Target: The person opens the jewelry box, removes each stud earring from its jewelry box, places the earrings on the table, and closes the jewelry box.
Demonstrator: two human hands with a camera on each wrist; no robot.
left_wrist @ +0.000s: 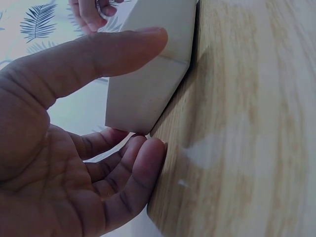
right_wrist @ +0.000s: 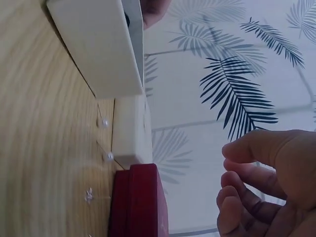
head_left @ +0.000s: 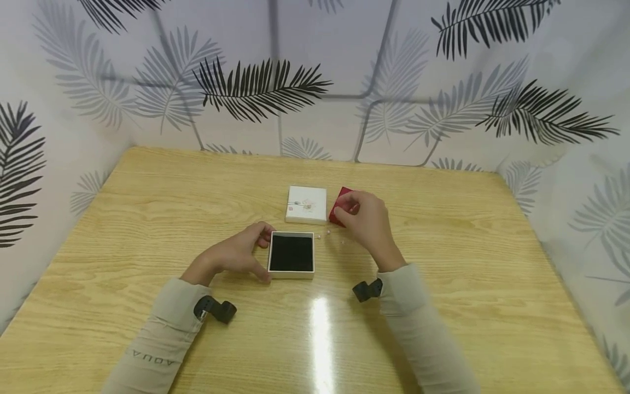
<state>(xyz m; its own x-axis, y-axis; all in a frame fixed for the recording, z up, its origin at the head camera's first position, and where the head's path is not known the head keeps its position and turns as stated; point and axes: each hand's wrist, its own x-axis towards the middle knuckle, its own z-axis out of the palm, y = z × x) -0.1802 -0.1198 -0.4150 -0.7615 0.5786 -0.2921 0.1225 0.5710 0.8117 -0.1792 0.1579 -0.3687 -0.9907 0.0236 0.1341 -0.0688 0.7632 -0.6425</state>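
A white open box (head_left: pixel 291 275) with a black lining (head_left: pixel 292 253) sits at the table's middle. My left hand (head_left: pixel 243 250) holds its left side, thumb along the front wall and fingertips at the back left corner. In the right wrist view my right hand (right_wrist: pixel 266 182) hovers above a closed red box (right_wrist: pixel 136 202), thumb and fingers loosely bent, with nothing visible between them. A white lid (head_left: pixel 306 204) with a flower print lies left of the red box. Close by are small pearl-headed pins (right_wrist: pixel 104 122), (right_wrist: pixel 108 156) and a sparkly flower-shaped piece (right_wrist: pixel 89 195), perhaps earrings.
The wooden table (head_left: pixel 443 273) reaches back to a pale curtain (head_left: pixel 344 65) printed with leaves. A bright light reflection (head_left: pixel 322 339) lies on the wood in front of the white box. Each wrist carries a black camera (head_left: pixel 366 290).
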